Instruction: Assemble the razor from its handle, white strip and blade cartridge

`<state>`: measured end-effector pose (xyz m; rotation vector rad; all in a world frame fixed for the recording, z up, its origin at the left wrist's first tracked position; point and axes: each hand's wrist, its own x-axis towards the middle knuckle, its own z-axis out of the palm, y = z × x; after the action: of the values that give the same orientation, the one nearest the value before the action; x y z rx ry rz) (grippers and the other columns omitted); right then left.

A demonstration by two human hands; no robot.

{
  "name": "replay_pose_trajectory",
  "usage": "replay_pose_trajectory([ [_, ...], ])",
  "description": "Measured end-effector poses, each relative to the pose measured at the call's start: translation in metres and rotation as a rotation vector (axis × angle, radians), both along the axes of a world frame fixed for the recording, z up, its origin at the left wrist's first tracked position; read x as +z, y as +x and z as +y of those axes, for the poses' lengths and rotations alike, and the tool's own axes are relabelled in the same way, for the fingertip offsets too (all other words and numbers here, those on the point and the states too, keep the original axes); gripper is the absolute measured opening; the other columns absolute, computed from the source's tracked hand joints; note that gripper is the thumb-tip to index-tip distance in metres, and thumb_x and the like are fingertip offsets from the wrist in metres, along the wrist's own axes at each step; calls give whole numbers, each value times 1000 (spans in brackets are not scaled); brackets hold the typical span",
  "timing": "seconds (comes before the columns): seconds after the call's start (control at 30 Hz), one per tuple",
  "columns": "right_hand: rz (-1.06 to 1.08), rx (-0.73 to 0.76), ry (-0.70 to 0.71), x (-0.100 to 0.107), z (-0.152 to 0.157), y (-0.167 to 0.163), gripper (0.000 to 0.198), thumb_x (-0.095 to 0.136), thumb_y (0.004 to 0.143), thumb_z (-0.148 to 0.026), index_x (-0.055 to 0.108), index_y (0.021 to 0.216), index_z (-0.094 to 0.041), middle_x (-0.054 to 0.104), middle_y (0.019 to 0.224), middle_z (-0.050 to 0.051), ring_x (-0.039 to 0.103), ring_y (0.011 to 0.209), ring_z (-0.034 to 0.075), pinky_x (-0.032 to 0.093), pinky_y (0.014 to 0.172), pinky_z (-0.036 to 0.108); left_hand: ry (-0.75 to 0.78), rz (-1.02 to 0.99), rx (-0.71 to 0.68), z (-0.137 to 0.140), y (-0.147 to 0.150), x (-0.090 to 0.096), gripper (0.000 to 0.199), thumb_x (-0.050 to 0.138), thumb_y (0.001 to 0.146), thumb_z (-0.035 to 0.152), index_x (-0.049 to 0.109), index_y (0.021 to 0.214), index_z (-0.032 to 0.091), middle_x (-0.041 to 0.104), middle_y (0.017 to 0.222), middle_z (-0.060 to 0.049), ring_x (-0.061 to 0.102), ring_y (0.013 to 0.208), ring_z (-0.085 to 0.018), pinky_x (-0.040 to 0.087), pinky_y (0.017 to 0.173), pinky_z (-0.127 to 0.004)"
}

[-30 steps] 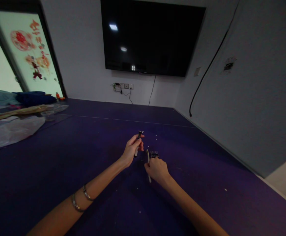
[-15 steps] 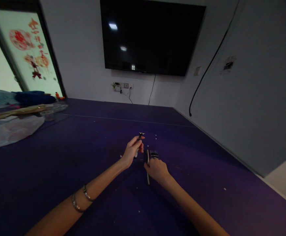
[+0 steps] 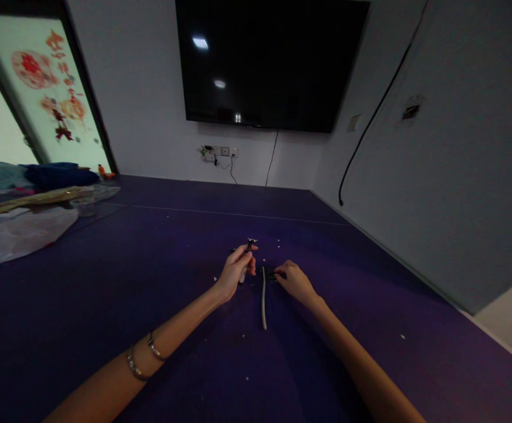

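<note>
My left hand [image 3: 237,271] is closed around a small T-headed tool [image 3: 250,244], razor-like, with a black neck and a pale handle; its head points up and away from me. To the right, my right hand [image 3: 296,281] pinches at a small dark object [image 3: 270,274] low over the purple surface [image 3: 172,352]; the fingertips hide part of it. Between the hands lies a pale, slightly bent cord-like strip [image 3: 263,302], its far end beside the dark object. Small white bits, such as one white scrap [image 3: 247,378], are scattered around.
A blue cloth heap [image 3: 60,175], a clear plastic bag [image 3: 31,235] and a flat tan piece [image 3: 36,201] lie at the far left. A large television [image 3: 273,64] hangs on the back wall above sockets with cords. A black cable [image 3: 373,120] hangs down the right wall.
My right hand has shifted right and slightly away, off the pale strip, which now shows along its length. The dark object is more covered by the fingers. My left hand keeps its hold.
</note>
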<state>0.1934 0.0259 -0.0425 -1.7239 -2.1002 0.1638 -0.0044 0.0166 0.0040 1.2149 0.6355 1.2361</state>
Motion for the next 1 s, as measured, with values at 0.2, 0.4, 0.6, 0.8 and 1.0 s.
replay_pose_trajectory([
  [0.2,27,11,-24,1,0,2,24,48,81,-25,67,94,-19,59,97,8,55,93,17,39,82,24,-16,-5,2,0,0,-2,27,57,75,33,56,97,17,50,61,3,49,50,-7,39,53,-21],
  [0.4,49,-9,6,2,0,1,19,51,79,-24,67,88,-19,59,95,7,55,92,16,40,80,24,-28,-3,9,-1,0,-1,25,57,75,32,57,96,18,49,60,3,49,49,-7,39,52,-21],
  [0.6,136,53,52,4,4,5,20,50,78,-22,68,86,-19,67,85,5,60,79,16,43,72,24,-24,-2,7,-1,1,-1,24,56,76,31,56,96,18,49,61,4,49,48,-7,40,52,-21],
  [0.8,299,68,84,14,7,6,26,47,76,-17,71,88,-15,70,88,8,63,80,18,46,74,26,-23,-2,3,0,0,-3,24,55,77,32,55,96,18,49,61,4,49,48,-7,40,51,-21],
  [1.0,358,74,84,22,7,6,31,47,72,-12,70,93,-14,70,89,9,64,80,19,47,74,28,-15,15,16,1,0,-7,26,56,76,34,54,98,18,49,61,4,48,47,-7,41,50,-21],
])
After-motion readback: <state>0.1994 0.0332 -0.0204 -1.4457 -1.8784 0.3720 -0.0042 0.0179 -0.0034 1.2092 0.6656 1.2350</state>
